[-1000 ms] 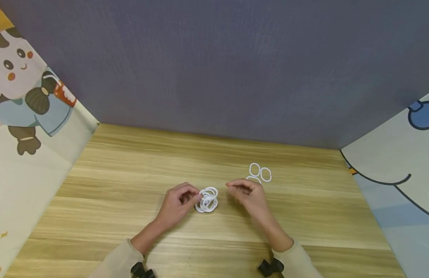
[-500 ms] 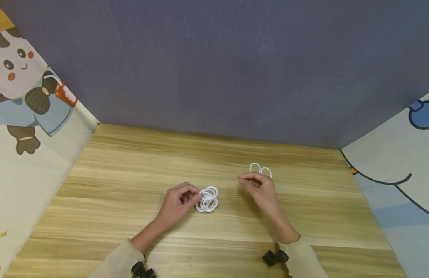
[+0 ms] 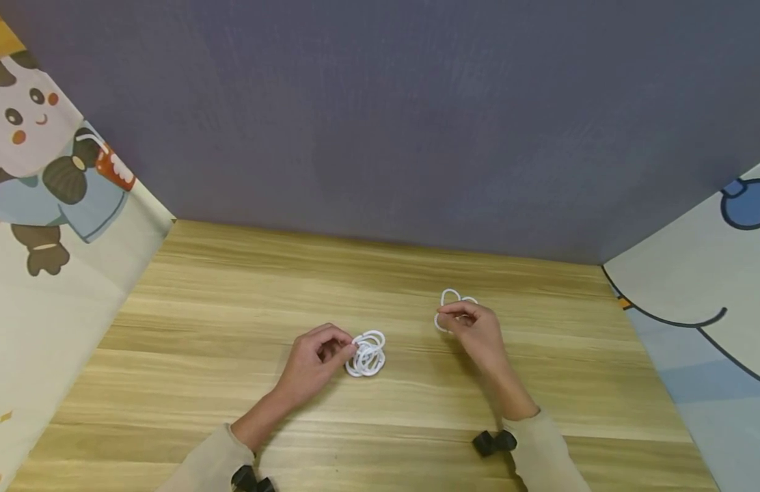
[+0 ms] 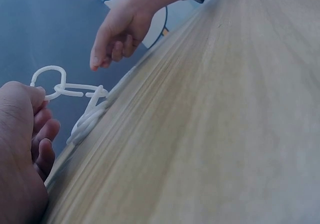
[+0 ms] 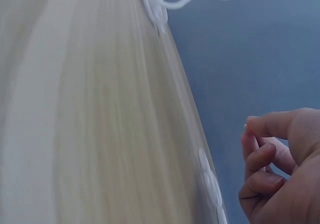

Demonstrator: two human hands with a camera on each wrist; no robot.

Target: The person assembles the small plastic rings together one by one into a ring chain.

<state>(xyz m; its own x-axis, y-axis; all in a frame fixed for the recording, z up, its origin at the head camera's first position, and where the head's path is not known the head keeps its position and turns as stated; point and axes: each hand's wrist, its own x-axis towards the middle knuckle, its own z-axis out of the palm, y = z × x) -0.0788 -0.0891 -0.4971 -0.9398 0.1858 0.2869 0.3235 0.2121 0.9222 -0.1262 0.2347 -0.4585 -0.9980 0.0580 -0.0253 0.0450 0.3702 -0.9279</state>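
Your left hand [image 3: 315,352] pinches linked white rings [image 3: 369,355]; your curled right hand [image 3: 480,336] holds nothing visible; loose rings [image 3: 450,290] remain unjoined.

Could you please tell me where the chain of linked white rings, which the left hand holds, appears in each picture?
Head: the white chain is below centre, slightly left, at the fingertips of the left hand.
Left wrist: the white chain is in the left part, around mid-height.
Right wrist: the white chain is at the top edge, near the middle, partly cut off.
Shared landmark: the right hand, visible in all three views.
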